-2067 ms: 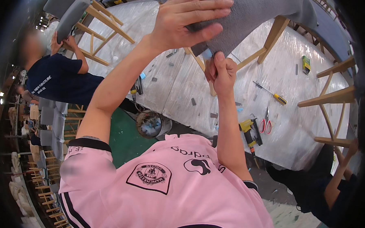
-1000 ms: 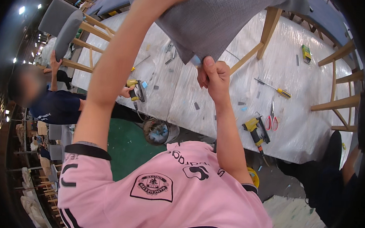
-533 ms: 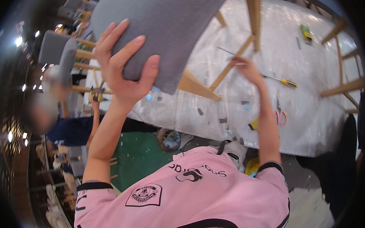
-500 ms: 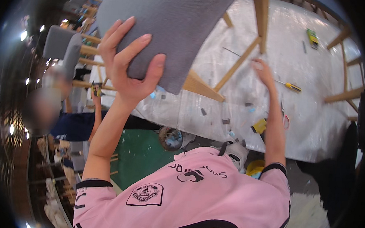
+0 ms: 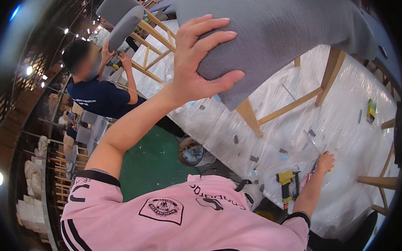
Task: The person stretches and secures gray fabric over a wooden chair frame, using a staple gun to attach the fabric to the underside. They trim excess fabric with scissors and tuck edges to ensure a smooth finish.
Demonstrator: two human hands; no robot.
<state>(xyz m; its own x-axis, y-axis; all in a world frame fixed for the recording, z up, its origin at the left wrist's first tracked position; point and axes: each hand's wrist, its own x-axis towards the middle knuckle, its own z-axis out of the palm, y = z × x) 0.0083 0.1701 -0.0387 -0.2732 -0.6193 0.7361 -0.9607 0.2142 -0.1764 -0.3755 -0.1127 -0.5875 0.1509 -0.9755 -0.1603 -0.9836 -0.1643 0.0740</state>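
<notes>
A chair with a grey upholstered part [image 5: 281, 35] and pale wooden legs [image 5: 331, 73] stands in front of me. My left hand [image 5: 204, 58] rests on a corner of its grey fabric, fingers and thumb spread over the surface. Down to the right, my right hand [image 5: 326, 162] is closed round the handle of a screwdriver [image 5: 314, 141] on the plastic sheet. Its metal shaft points away from me; only a bit of yellow handle shows. Beside that forearm lies a yellow and black air-powered gun [image 5: 288, 183].
Clear plastic sheeting [image 5: 228, 122] covers the work surface, with dark scraps [image 5: 254, 158] on it. A yellow-green box [image 5: 371, 110] lies far right. A bucket [image 5: 191, 152] stands by the edge. At left a co-worker [image 5: 101, 94] holds a power tool [image 5: 117, 64] against another grey chair [image 5: 124, 28].
My right hand has come down from beside the chair's leg onto the screwdriver and closed on it. My left hand stays on the grey fabric. The whole view has shifted.
</notes>
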